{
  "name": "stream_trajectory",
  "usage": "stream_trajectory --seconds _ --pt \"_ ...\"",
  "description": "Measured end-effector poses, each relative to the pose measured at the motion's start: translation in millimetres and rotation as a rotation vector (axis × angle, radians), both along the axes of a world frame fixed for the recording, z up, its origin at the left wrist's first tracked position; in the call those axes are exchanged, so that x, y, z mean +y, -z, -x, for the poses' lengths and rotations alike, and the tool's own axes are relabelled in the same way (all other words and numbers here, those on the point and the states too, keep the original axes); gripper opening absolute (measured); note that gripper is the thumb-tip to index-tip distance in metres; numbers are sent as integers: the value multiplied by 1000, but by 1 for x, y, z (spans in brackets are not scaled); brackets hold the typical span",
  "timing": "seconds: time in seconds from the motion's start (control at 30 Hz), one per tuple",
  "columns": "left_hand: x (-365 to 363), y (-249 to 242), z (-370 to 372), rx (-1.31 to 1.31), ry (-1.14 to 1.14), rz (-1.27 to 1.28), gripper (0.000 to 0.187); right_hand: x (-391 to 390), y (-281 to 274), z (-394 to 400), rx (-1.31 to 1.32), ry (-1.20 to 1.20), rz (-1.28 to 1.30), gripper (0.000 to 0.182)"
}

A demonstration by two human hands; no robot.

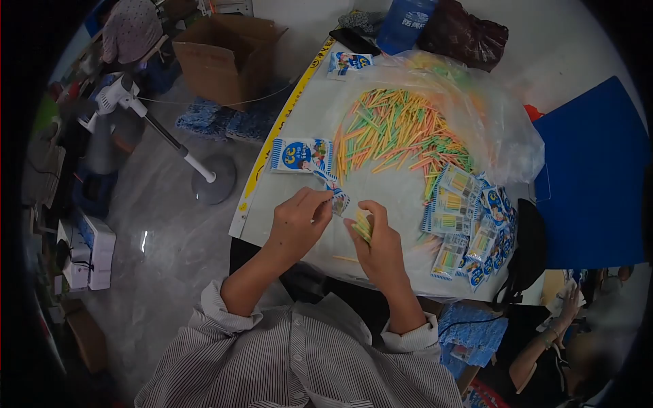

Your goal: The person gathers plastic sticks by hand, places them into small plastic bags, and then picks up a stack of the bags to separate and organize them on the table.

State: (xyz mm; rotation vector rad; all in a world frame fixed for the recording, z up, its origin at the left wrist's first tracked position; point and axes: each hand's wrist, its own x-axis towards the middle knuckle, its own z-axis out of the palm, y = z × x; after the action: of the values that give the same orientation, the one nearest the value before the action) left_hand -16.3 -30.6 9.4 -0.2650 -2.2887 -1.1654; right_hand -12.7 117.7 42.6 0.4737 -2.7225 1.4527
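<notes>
My left hand (303, 216) pinches a small blue-and-white printed packet (339, 201) at its edge, above the near part of the table. Close beside it, my right hand (376, 242) is closed around a small bunch of yellow and green sticks (362, 226), whose tips point toward the packet. Beyond both hands spreads a big heap of thin pastel sticks (398, 129) in pink, yellow and green. A stack of flat blue-and-white packets (299, 156) lies just past my left hand. To the right of my right hand, several filled packets (452, 204) are piled up.
A clear plastic bag (507, 146) lies behind the heap, near a blue container (406, 26). One more packet (350, 63) rests at the far edge. A blue board (595, 177) stands right. On the floor left are a cardboard box (228, 58) and a white stand (213, 179). Another person's hand (570, 302) shows lower right.
</notes>
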Motion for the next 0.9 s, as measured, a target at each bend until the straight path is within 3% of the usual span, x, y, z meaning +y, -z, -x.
stream_trajectory --seconds 0.13,0.33,0.67,0.9 --pt "6 1 0 14 22 62 17 2 2 9 -75 -107 -248 50" --pt "12 -4 -4 -17 109 24 13 14 0 29 -196 -185 -486 39" --pt "22 7 -10 -76 228 -30 12 12 -17 44 -195 -423 -806 43" --pt "27 14 -14 -285 255 -262 10 0 -24 55 -258 -547 -1040 45"
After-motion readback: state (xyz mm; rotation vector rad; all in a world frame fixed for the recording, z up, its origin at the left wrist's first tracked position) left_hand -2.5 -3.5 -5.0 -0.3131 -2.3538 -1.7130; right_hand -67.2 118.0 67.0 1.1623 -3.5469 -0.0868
